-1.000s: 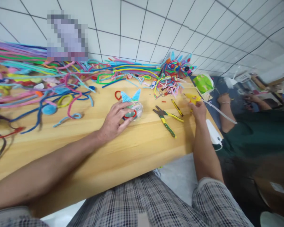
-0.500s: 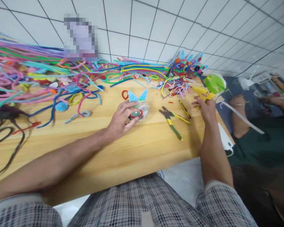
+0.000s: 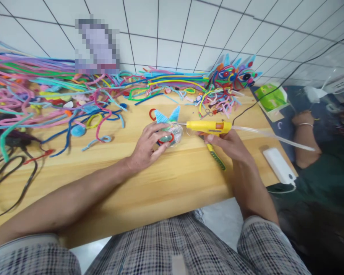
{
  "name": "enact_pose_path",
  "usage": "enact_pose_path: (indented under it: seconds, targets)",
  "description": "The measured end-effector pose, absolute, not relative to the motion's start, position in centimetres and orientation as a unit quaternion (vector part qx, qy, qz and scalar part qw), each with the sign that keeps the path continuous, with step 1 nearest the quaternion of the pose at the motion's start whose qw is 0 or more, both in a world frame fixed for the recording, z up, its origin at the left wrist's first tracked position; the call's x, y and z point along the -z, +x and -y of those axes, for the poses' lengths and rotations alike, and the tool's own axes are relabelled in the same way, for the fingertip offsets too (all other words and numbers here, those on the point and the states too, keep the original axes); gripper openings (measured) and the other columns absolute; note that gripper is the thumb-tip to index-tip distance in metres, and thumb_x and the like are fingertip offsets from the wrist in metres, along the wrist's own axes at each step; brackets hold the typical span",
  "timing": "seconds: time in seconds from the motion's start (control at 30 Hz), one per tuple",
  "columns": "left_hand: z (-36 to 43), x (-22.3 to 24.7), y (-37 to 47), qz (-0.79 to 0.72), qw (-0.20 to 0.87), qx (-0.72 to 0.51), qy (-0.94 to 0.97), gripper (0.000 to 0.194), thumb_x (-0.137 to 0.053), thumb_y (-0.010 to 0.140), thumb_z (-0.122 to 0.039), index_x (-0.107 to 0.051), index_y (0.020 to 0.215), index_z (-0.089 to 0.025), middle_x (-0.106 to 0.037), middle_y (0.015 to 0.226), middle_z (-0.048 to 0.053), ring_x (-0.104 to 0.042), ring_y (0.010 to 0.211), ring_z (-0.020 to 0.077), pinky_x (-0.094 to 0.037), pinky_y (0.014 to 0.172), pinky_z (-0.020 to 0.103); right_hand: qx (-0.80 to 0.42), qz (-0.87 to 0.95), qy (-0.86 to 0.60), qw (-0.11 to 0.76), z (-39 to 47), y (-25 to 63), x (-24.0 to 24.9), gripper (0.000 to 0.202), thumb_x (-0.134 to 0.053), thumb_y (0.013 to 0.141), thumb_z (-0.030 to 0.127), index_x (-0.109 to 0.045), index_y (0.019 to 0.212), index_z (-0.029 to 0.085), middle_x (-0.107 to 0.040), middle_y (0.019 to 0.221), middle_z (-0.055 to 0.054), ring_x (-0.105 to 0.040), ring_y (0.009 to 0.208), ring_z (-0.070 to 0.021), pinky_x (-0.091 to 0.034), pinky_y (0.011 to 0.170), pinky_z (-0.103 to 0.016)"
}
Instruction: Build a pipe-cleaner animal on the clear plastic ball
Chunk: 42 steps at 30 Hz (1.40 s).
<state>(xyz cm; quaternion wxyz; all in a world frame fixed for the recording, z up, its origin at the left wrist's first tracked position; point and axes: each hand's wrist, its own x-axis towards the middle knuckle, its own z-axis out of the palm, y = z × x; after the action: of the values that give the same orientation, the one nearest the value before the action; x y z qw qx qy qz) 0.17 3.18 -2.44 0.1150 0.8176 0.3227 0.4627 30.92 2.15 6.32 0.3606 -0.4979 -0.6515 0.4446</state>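
Near the middle of the wooden table, my left hand point(image 3: 149, 145) grips a small round craft piece point(image 3: 176, 133) with two blue pointed ears point(image 3: 174, 114) and a red-rimmed round part. My right hand point(image 3: 229, 143) is wrapped round a yellow glue gun point(image 3: 208, 126), a long clear stick coming out of its back. The gun's nozzle points left and is at the craft piece, just under the ears. Green and yellow pliers point(image 3: 216, 156) lie partly hidden below the gun and my right hand.
Colourful pipe cleaners point(image 3: 54, 95) heap along the left and back. Two finished-looking colourful figures point(image 3: 235, 75) stand at the back right. A white power box point(image 3: 278, 166) lies on the right edge, near another person's arm point(image 3: 305, 133). A black cord point(image 3: 292, 74) hangs behind.
My right hand has brought the glue gun left and turned its nozzle to the craft piece. The gun and hand now cover the knife and part of the pliers.
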Motion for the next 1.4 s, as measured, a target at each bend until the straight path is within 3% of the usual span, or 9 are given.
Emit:
enact_pose_path:
  seconds: [0.3,0.47,1.0,1.4]
  targets:
    - [-3.1,2.4,-0.1,-0.326,0.113,-0.452,0.823,0.032,-0.067,0.106,-0.026,-0.056,0.135,-0.033,-0.07,0.147,0.009,-0.065,0.14,0.0282,-0.055,0.118,0.059,-0.456,0.676,-0.491,0.305,-1.0,32.2,-5.1,0.046,-0.076,0.095,0.069,-0.086,0.104,0.024,-0.08,0.096,-0.005,-0.067,0.079,-0.0214,-0.054,0.071,-0.034]
    - [-3.0,2.3,-0.2,-0.338,0.116,-0.439,0.825,0.029,-0.066,0.107,-0.032,-0.055,0.134,-0.033,-0.07,0.146,0.008,-0.066,0.139,0.0274,-0.055,0.118,0.06,-0.45,0.687,-0.49,0.291,-0.8,32.0,-5.2,0.046,-0.078,0.093,0.068,-0.086,0.103,0.024,-0.081,0.097,-0.005,-0.068,0.084,-0.0231,-0.056,0.074,-0.036]
    - [-3.4,2.8,-0.1,-0.296,0.098,-0.481,0.819,0.046,-0.073,0.102,-0.024,-0.057,0.144,-0.034,-0.071,0.148,0.008,-0.068,0.138,0.0276,-0.055,0.117,0.054,-0.446,0.703,-0.485,0.268,-0.7,31.6,-5.3,0.042,-0.075,0.098,0.061,-0.085,0.111,0.023,-0.08,0.1,-0.005,-0.069,0.092,-0.0248,-0.056,0.086,-0.038]
    - [-3.5,2.7,0.0,-0.286,0.104,-0.493,0.815,0.041,-0.074,0.103,-0.026,-0.058,0.14,-0.031,-0.073,0.147,0.009,-0.069,0.138,0.026,-0.055,0.12,0.054,-0.436,0.707,-0.487,0.27,-0.9,32.0,-4.5,0.04,-0.075,0.097,0.06,-0.086,0.11,0.024,-0.08,0.103,-0.005,-0.069,0.09,-0.0237,-0.055,0.08,-0.035]
